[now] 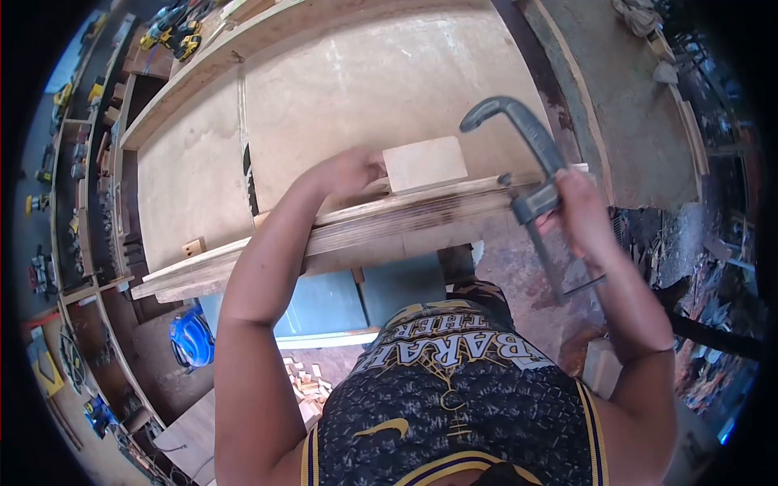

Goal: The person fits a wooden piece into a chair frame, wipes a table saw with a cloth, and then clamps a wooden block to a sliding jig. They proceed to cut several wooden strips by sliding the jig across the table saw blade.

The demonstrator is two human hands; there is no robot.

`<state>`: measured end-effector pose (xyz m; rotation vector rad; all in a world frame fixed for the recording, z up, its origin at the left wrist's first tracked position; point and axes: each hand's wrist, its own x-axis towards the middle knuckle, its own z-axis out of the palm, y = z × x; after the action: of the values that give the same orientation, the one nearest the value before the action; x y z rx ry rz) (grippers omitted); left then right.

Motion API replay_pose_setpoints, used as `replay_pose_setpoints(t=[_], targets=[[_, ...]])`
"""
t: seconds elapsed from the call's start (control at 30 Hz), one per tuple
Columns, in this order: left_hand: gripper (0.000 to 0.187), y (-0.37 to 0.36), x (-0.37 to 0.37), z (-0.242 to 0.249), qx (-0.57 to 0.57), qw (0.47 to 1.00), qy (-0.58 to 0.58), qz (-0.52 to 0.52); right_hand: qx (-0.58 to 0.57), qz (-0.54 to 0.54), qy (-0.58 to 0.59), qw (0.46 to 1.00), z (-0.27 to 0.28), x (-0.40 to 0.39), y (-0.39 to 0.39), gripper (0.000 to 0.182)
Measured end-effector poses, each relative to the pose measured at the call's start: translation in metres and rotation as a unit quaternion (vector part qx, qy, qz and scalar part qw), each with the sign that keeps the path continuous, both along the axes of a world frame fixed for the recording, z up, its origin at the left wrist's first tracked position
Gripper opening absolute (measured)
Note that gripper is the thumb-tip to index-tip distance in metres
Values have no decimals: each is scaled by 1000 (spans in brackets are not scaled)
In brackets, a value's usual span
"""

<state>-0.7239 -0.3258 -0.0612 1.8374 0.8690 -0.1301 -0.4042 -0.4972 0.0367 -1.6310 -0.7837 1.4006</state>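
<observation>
My left hand [350, 173] grips the left end of a pale rectangular wood block [427, 164], fingers partly hidden behind it. The block sits at the front edge of a plywood workbench [340, 97], against the layered strips of the edge. In my right hand [582, 209] is a dark C-clamp [531, 134], held by its frame near the screw end. Its curved jaw hangs over the bench top to the right of the block, apart from it. The screw and its crossbar point down toward my body.
Yellow cordless drills [172, 36] lie beyond the bench's far left corner. Shelves with tools run along the left. A blue rounded object [191, 336] stands below the bench, near scattered wood offcuts [308, 385]. A concrete ledge [640, 105] runs along the right.
</observation>
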Motion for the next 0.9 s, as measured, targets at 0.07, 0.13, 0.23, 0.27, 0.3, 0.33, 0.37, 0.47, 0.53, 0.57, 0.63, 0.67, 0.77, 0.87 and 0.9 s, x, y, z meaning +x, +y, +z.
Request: replay_pose_setpoints(t=[0.07,0.13,0.23,0.27,0.3,0.33,0.37,0.47,0.53,0.57,0.63,0.67,0.77,0.87,0.9], targets=[[35,0,-2,-10,27,999,-44,-5,7,-8,10,1000,-20,-18,-18,30],[36,4,-4,-19,12,999,-51,-5,19,-12,3,1000,-25,-34,-26,29],[37,1,0,-8,-11,998,-65,-8,39,-11,-19,999,-25,-51,-33,27],[38,0,3,-3,-23,997,-69,-11,43,-8,-30,999,-27,-53,-34,27],[38,-1,3,-2,-20,997,-70,-16,52,-7,-33,998,-33,-53,-35,26],[38,0,4,-3,-25,998,-61,-13,56,-11,-35,998,-33,-55,-37,26],[38,1,5,1,-30,998,-52,-9,57,-13,-41,997,-33,-58,-38,28],[37,0,6,13,-36,998,-19,-39,58,-36,-34,997,-36,-63,-40,30],[36,1,5,12,-54,998,-22,-32,59,-51,-23,997,-40,-63,-40,30],[35,0,5,12,-75,997,-26,-22,81,-83,-13,993,-42,-61,-41,28],[34,-1,6,13,-62,998,-13,-24,109,-113,-1,988,-44,-51,-42,27],[34,-1,6,14,-53,998,-1,-26,136,-129,-16,982,-44,-43,-43,28],[31,4,1,8,69,996,-58,-15,219,-126,-46,966,-30,-26,-42,29],[51,25,-6,48,152,920,-230,277,296,-80,-76,949,7,-18,-30,30],[53,18,0,85,110,881,-318,334,316,-46,-90,943,21,-20,-20,29]])
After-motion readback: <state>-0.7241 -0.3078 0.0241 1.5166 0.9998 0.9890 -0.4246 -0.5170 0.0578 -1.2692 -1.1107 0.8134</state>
